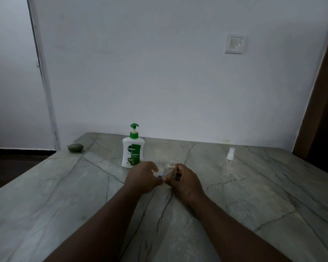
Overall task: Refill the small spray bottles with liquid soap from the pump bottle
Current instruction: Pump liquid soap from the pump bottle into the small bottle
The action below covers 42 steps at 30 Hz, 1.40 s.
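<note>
Two forearms lay across the grey veined bench [45, 186], the hands meeting near its middle. The right hand [186, 183] was curled round a small clear spray bottle [169, 170], upright, its threaded neck bare. The left hand [143, 176], just beside it, pinched a blue-tipped piece [160, 176], likely the removed sprayer, though too small to tell. The pump bottle [133, 150] stood just behind the left hand. A second spray bottle [230, 159], capped, stood well apart to the right. The step in hand looked like opening the first bottle. Next, the piece wants setting down and the narrow neck brought steadily under the pump spout.
</note>
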{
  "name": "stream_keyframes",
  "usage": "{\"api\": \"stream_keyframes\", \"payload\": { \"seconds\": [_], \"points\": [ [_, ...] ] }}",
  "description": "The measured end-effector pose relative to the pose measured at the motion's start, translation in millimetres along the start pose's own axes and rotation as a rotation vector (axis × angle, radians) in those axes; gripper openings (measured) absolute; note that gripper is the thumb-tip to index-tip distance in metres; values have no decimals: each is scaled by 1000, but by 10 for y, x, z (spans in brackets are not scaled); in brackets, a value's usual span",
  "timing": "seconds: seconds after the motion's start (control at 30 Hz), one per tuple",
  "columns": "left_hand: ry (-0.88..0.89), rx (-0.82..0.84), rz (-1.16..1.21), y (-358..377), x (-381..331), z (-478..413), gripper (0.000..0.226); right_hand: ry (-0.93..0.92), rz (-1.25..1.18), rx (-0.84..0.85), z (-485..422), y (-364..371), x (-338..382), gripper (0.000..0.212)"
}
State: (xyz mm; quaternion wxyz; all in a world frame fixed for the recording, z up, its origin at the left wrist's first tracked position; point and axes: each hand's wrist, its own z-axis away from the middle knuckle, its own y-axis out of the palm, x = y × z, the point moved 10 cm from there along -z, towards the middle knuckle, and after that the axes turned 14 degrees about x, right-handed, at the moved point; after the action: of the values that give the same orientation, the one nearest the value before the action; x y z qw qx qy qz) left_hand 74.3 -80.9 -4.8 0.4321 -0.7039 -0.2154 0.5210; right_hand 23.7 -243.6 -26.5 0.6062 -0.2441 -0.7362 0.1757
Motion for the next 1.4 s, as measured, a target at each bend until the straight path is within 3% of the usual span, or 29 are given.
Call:
{"api": "stream_keyframes", "payload": {
  "seconds": [0.13, 0.23, 0.37, 0.53, 0.73, 0.9, 1.07, 1.4],
  "points": [
    [79, 20, 82, -69, -129, 17, 46, -10, -12, -2, -73, -32, 119, 32],
    [166, 36, 198, -97, -160, 29, 54, -52, -37, 8, -170, -37, 320, 38],
    [193, -135, 254, -270, -31, 131, 54, -116, -3, 68, -301, 115, 640, 35],
    [134, -377, 364, -633, 207, 245, 31, -219, 9, 155, -500, 272, 1033, 33],
    [63, -520, 509, -806, 514, 321, 27, -300, 107, 80, -936, 97, 1528, 36],
    [51, -563, 525, -887, 622, 245, 49, -315, 275, 150, -1235, 161, 1764, 41],
    [60, -565, 486, -913, 586, 185, 54, -306, 354, 185, -1389, 278, 1728, 40],
    [95, -574, 411, -925, 467, 155, 31, -335, 388, 156, -1399, 294, 1677, 40]
  ]
}}
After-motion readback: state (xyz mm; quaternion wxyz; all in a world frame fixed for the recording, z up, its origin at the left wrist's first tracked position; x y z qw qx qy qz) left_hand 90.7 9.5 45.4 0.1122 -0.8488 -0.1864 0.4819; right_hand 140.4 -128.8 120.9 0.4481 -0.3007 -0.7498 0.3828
